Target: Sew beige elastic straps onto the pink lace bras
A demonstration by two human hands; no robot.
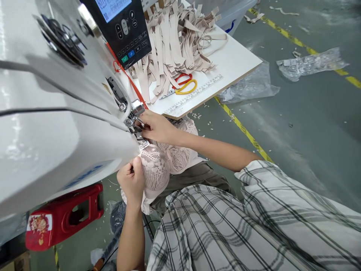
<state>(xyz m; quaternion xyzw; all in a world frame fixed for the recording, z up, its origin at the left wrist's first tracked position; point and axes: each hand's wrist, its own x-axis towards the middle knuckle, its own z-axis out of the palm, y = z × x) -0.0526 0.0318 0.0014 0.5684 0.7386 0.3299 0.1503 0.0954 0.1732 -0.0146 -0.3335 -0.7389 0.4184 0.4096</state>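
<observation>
A pale pink lace garment point(166, 162) hangs from the needle area of a white sewing machine point(56, 113) over my lap. My left hand point(132, 180) is closed, pinching the lace at its lower left edge just under the machine head. My right hand point(156, 126) reaches in from the right with fingers pressed together on the lace beside the metal presser foot point(135, 118). The needle itself is hidden behind the foot and my fingers.
A black control panel point(121, 30) sits on the machine. On the white table point(234, 64) lie a heap of beige straps point(175, 45) and red and yellow-handled scissors point(184, 84). A red plastic stool point(62, 216) stands below left. Plastic bags point(310, 64) lie on the grey floor.
</observation>
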